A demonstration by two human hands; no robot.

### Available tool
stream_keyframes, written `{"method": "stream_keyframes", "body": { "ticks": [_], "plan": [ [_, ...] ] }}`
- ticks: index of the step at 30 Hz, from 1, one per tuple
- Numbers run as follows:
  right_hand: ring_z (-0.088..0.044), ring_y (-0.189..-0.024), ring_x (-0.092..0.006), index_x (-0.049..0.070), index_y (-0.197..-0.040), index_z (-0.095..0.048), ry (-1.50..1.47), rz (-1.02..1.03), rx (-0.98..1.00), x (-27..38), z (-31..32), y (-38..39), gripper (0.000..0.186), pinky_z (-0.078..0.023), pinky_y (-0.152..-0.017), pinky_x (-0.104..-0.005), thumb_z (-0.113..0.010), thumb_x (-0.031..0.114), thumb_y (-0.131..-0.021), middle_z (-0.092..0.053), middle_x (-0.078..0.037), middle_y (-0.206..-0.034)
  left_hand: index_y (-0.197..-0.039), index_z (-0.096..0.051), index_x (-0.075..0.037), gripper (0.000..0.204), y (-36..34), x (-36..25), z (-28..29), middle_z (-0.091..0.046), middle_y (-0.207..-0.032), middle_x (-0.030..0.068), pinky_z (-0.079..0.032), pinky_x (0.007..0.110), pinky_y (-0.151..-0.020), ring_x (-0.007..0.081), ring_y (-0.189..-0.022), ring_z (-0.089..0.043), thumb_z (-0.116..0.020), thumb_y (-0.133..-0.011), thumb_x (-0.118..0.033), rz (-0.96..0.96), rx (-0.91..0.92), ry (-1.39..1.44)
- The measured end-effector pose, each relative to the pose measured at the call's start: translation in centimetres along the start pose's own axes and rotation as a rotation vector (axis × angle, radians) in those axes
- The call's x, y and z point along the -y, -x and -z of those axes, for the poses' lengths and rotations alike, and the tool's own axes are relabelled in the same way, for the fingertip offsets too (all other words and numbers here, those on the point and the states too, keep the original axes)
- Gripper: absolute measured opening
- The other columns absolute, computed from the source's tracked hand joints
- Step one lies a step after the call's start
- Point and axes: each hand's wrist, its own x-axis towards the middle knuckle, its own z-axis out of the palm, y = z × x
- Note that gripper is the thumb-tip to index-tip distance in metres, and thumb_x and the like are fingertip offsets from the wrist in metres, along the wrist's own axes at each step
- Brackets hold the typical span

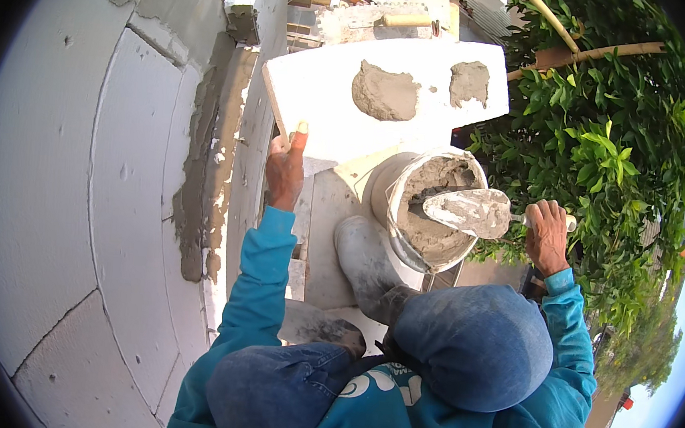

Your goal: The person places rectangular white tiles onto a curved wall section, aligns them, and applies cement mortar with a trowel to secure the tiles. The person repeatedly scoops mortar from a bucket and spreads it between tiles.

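Observation:
My left hand (pixel 285 173) grips the near left corner of a white aerated concrete block (pixel 312 91), thumb on top. Two patches of grey mortar, a larger one (pixel 385 91) and a smaller one (pixel 469 84), lie on the block's upper face. In my right hand (pixel 548 237) is the handle of a trowel (pixel 475 212). Its mortar-smeared blade is over the mouth of a bucket (pixel 390 187), just right of my boot. Wet grey mortar (pixel 430 241) fills much of that bucket; the blade hides part of it.
A white block wall (pixel 134 157) rises on my left, with a mortar-smeared strip (pixel 191 194) along its edge. Beyond the block lies a wooden-handled tool (pixel 406 20). Leafy branches (pixel 597 153) crowd the right. My boots (pixel 363 260) stand on boards.

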Motion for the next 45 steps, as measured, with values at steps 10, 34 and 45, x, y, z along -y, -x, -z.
{"method": "stream_keyframes", "body": {
  "ticks": [10, 34, 45],
  "plan": [
    [-0.069, -0.076, -0.0281, 0.003, -0.106, -0.065, -0.418, 0.067, 0.364, 3.5, 3.4, -17.5, 0.027, -0.054, -0.067, -0.0385, -0.071, 0.015, -0.082, -0.069, -0.014, -0.083, -0.109, -0.063, 0.007, 0.076, 0.2, -0.5, 0.3, -0.065, -0.093, 0.0160, -0.047, 0.037, -0.080, 0.0236, -0.086, -0.060, -0.060, -0.085, -0.065, -0.015, -0.024, -0.009],
    [-0.062, -0.104, -0.0297, 0.011, -0.131, -0.047, -0.274, 0.217, -0.762, -8.9, -2.3, -38.9, 0.039, -0.051, -0.090, -0.0382, -0.061, 0.023, -0.096, -0.063, -0.018, -0.117, -0.119, -0.054, 0.008, 0.068, 0.4, -0.6, -0.9, -0.056, -0.107, 0.0146, -0.042, 0.034, -0.092, 0.0225, -0.098, -0.051, -0.060, -0.092, -0.054, -0.013, 0.045, 0.147],
    [-0.055, -0.058, -0.0101, 0.000, -0.095, -0.061, -1.107, -0.703, -0.413, -8.6, -6.0, -22.0, 0.034, -0.047, -0.051, -0.0274, -0.072, 0.031, -0.088, -0.061, -0.004, -0.074, -0.126, -0.049, 0.008, 0.064, 0.1, -1.2, -0.6, -0.055, -0.111, 0.0132, -0.041, 0.033, -0.093, 0.0194, -0.102, -0.050, -0.061, -0.093, -0.046, -0.106, 0.096, 0.292]
  ]
}}
